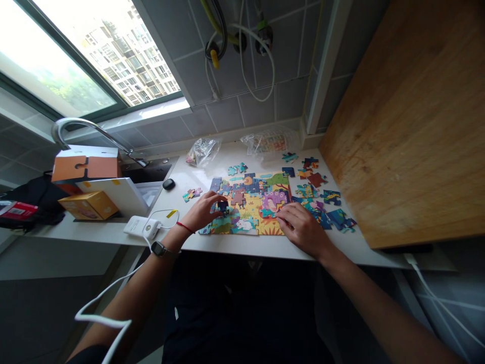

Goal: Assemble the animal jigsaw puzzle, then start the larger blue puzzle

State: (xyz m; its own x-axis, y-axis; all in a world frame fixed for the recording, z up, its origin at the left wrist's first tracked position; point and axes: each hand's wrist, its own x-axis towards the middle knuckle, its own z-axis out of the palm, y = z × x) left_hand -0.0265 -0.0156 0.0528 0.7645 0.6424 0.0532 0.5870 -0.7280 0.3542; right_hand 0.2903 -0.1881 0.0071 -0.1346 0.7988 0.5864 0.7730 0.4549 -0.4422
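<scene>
A partly assembled colourful jigsaw puzzle lies on the white counter in front of me. My left hand rests on the puzzle's left side, fingers pinched on a dark puzzle piece. My right hand lies on the puzzle's lower right corner, fingers curled and pressing down on the pieces there; what is under the fingertips is hidden. Several loose puzzle pieces are scattered to the right of the puzzle, a few more loose pieces to the left.
A large wooden board stands at the right. Two clear plastic bags lie at the back. A sink with a tap, orange boxes and a white charger with its cable are at the left.
</scene>
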